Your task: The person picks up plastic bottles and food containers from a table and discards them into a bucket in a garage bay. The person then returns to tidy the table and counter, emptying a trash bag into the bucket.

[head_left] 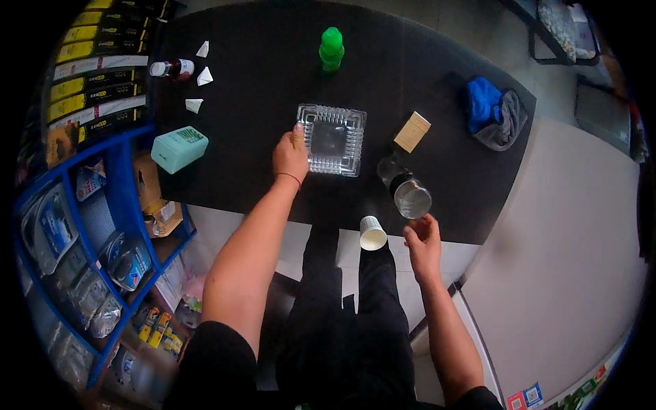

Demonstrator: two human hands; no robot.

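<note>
My left hand (292,158) grips the left edge of a clear square ribbed dish (333,140), which rests on the black table. Its thumb lies over the rim. Close to the table's front edge, my right hand (424,249) has thumb and fingers apart, just below a clear glass tumbler (414,199) with a dark band round it. Whether a fingertip touches the tumbler, I cannot tell. Left of that hand, a white paper cup (372,237) stands at the front edge. Beyond the tumbler lies a small tan box (413,132).
A green bottle (331,50) stands at the back. On the left are a mint-green package (180,149), a dark red bottle (174,69) lying down and several folded white papers (204,76). A blue-grey cloth (495,113) lies right. Blue shelving (130,205) borders the table's left.
</note>
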